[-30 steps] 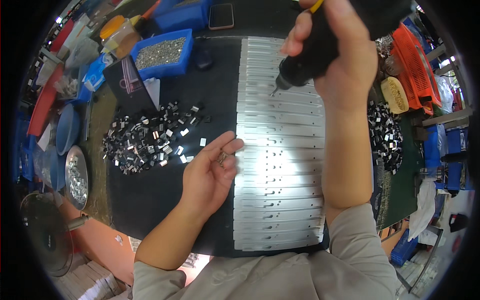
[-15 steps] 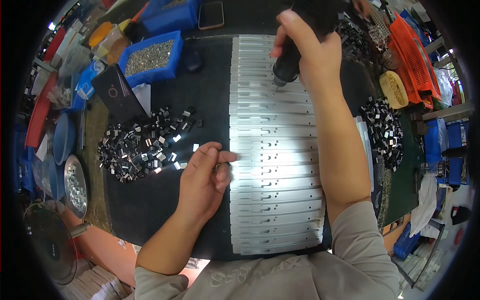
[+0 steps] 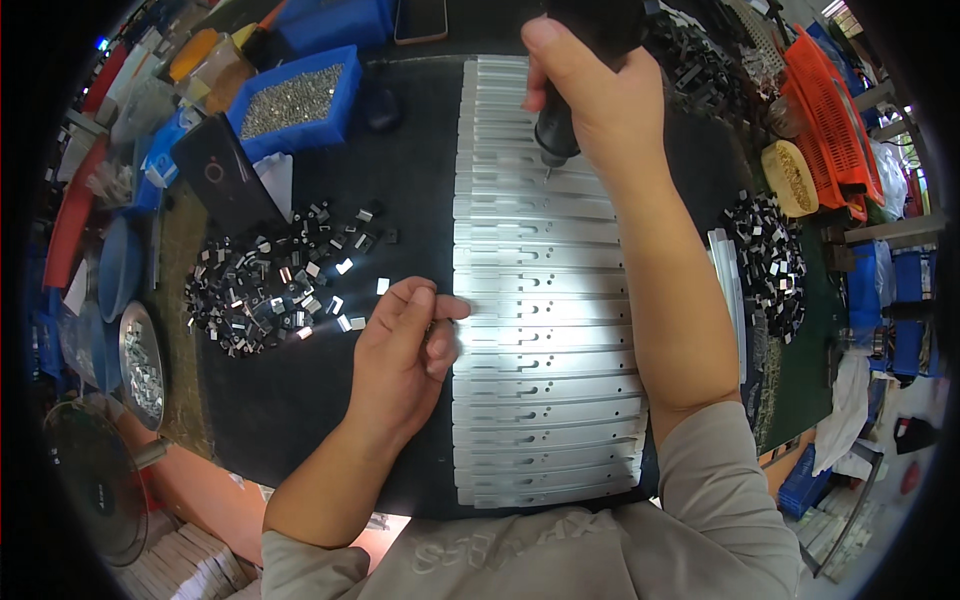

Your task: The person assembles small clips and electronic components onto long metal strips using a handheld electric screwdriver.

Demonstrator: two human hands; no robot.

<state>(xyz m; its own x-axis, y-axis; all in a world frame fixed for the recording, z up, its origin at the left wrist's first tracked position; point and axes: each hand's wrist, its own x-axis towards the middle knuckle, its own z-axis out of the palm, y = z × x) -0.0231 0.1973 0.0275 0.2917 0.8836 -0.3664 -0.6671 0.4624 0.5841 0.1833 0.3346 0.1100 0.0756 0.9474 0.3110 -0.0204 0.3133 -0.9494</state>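
My right hand (image 3: 615, 110) is wrapped round a black electric screwdriver (image 3: 557, 138). Its thin bit points down at the far part of a row of silver metal strips (image 3: 545, 365); whether the bit touches them I cannot tell. The strips lie side by side across the bench, with slots and small holes along their middle. My left hand (image 3: 405, 335) hovers by their left edge, fingers curled and thumb pressed in; anything held there is hidden. To its left, small black and silver clip-like pieces (image 3: 265, 290) lie in a loose heap.
A blue bin (image 3: 345, 100) of small metal parts and a propped dark phone (image 3: 222, 170) stand at the far left. On the right are another heap of small pieces (image 3: 770, 260), a yellow tub (image 3: 790, 178) and an orange basket (image 3: 825, 120). A round metal tray (image 3: 128, 385) sits at the left edge.
The view has shifted slightly. The screwdriver bit sits a little nearer to me along the strips. My left hand keeps its curled pose by the strips' left edge.
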